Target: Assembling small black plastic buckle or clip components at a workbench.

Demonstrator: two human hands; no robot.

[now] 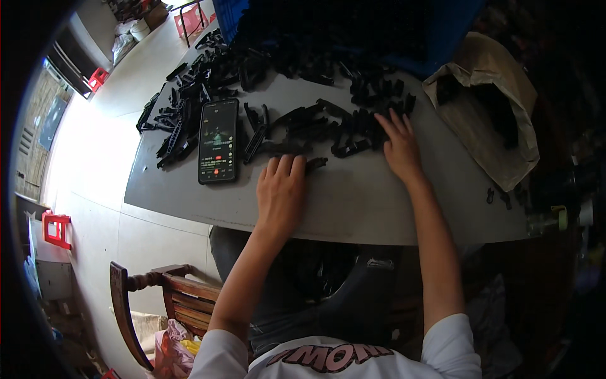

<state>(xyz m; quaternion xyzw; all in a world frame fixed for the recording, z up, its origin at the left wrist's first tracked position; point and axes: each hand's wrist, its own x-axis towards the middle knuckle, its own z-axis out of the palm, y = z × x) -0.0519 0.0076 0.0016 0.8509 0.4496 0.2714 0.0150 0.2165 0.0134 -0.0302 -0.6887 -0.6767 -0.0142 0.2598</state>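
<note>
Phone: here it is, the phone (218, 142) face up on the grey table (360, 202), screen lit, turned toward the person, likely so it can be glanced at with both hands busy.

Black parts: the slim black plastic parts (303, 120) lie loose just right of the phone, within easy reach of both hands, which is probably why they are spread there; a denser heap (180, 120) crowds its left side and far end.

Left hand: low and right of the phone, the left hand (280, 192) rests palm down, fingers bent, a black piece (317, 164) poking out beside them; whether it is gripped, I cannot tell.

Right hand: well right of the phone, the right hand (403, 151) has its fingers spread at the end of the parts, nothing visibly clasped, a pose suited to picking through them.

Blue bin: beyond the phone, to its right, the blue bin (451, 35) looms over dark contents.

Paper bag: far right of the phone, the brown paper bag (505, 161) gapes, mouth perhaps left open for easy access.
</note>
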